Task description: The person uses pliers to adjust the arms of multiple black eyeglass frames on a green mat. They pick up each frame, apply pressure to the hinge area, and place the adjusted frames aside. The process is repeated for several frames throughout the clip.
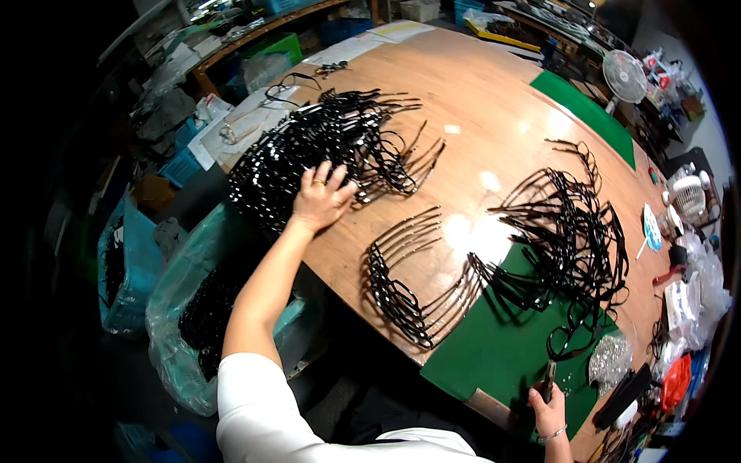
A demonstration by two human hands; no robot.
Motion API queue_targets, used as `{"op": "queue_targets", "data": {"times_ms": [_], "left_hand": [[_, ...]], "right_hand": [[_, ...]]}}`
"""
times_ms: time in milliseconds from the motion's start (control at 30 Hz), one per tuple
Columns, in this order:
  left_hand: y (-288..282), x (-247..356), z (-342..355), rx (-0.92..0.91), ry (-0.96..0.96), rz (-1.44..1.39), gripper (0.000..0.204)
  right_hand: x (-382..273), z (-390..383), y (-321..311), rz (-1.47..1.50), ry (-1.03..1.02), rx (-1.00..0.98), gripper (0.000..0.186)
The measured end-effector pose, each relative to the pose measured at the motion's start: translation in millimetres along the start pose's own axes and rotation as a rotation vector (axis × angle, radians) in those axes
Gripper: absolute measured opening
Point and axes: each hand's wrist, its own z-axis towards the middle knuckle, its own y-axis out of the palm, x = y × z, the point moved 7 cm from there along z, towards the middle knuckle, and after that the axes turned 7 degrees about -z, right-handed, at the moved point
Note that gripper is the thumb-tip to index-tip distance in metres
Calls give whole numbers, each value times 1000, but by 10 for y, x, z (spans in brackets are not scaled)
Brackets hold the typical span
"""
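Note:
A large heap of glossy black straps (285, 147) lies at the left edge of the wooden table. My left hand (323, 202) rests on the heap's near side, fingers spread, with a ring on one of them. At the lower right, my right hand (549, 413) is closed round a slim tool (549, 378) with a dark handle and a metallic tip; its exact kind is unclear. Just beyond the tool's tip is a looped strap (571, 347), part of a second tangle of black straps (571, 231). A smaller curved bundle of straps (397, 297) lies between the two.
A green mat (471, 363) covers the table's near right part. Small silvery pieces (610, 361) are piled beside it. Plastic-lined bins (174, 316) stand below the left edge. Fans (624, 76), bags and tools crowd the right side. Another green strip (587, 116) lies farther back.

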Motion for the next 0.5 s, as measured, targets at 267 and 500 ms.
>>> {"op": "queue_targets", "data": {"times_ms": [267,500], "left_hand": [[-164,336,83,-147,-116,-83,47],[-851,1919,170,-359,-6,-632,48]], "right_hand": [[-33,-9,-51,-196,-17,27,20],[-79,-3,-50,-171,-26,-57,23]]}}
